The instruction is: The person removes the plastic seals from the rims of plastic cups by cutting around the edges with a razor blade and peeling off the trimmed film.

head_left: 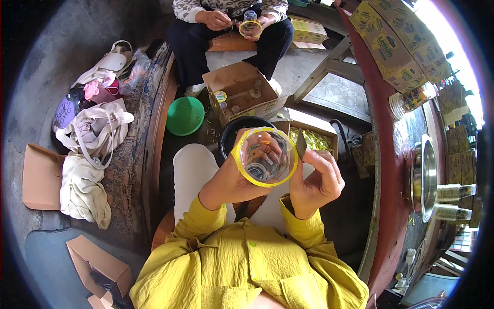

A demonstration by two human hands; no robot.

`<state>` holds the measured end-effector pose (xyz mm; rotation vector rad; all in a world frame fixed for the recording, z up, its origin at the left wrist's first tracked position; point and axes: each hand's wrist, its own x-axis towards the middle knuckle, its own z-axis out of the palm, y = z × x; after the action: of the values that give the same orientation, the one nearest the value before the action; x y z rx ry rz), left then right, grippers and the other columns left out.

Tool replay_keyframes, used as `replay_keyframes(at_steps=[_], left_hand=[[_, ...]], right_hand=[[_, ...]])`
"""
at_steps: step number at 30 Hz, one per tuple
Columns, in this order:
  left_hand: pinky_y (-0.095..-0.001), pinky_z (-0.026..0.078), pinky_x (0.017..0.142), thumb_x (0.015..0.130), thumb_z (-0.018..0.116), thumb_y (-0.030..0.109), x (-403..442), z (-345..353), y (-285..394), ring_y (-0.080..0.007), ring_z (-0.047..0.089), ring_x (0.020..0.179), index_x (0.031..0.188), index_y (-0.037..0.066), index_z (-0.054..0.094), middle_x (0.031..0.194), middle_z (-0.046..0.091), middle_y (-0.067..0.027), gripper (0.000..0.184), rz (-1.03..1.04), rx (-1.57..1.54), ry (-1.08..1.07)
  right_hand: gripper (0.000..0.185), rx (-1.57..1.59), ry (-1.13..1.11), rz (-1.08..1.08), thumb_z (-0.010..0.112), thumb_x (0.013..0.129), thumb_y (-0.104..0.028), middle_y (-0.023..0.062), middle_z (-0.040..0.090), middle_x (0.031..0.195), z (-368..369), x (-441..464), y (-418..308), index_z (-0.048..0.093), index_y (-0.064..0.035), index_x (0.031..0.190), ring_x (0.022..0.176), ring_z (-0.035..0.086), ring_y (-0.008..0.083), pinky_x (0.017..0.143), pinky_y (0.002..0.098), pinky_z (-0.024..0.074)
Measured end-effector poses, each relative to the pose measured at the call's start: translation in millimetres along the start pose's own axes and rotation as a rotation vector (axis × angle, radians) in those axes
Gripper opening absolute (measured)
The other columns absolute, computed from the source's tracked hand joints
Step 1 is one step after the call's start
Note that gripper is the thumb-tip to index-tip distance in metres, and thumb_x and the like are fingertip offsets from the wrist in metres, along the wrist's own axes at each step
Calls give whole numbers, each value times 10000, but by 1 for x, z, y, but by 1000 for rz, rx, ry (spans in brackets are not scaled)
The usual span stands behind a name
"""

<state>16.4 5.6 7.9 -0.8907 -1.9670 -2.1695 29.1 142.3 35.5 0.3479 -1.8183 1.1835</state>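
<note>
My left hand [227, 180] is wrapped round a clear plastic cup [252, 149] with a yellow rim, its open mouth tilted up toward me. My right hand [318, 181] pinches a small dark flat blade [301, 144] between thumb and fingers, right beside the cup's rim; whether blade and rim touch, I cannot tell. Below the cup is a dark round basin [226, 140], partly hidden by it. Behind my right hand stands an open carton [333, 135] with yellow-green strips [315, 140] inside.
Opposite me a seated person [234, 20] holds a similar cup [250, 29]. Between us are a cardboard box [218, 82] with several clear cups and a green bowl [185, 116]. Bags [100, 123] lie on the left bench. A metal basin [427, 177] and cup stacks [455, 193] stand at right.
</note>
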Motion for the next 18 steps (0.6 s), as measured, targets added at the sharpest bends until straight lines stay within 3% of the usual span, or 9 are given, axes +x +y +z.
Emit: replay_keyframes(at_steps=[5, 14, 18], left_hand=[[-260, 426, 766, 625, 724, 10, 4, -3, -4, -144, 497, 907, 1164, 32, 327, 1026, 434, -88, 670, -32, -123, -37], [-254, 425, 763, 602, 743, 26, 3, -1, 7, -134, 491, 890, 1162, 32, 343, 1031, 439, -86, 688, -5, 92, -109], [-256, 425, 762, 599, 742, 25, -1, -1, 1, -134, 483, 894, 1153, 34, 370, 1045, 413, -79, 667, 23, -29, -40]], right_hand=[[232, 50, -39, 66, 665, 587, 112, 92, 605, 657, -3, -2, 0, 638, 17, 797, 562, 565, 143, 531, 215, 433], [241, 62, -30, 91, 655, 583, 120, 92, 604, 650, -6, -2, 4, 638, 22, 803, 557, 561, 131, 531, 206, 427], [245, 115, -69, 100, 656, 580, 120, 90, 604, 648, -7, 0, 5, 636, 25, 804, 555, 559, 127, 525, 206, 424]])
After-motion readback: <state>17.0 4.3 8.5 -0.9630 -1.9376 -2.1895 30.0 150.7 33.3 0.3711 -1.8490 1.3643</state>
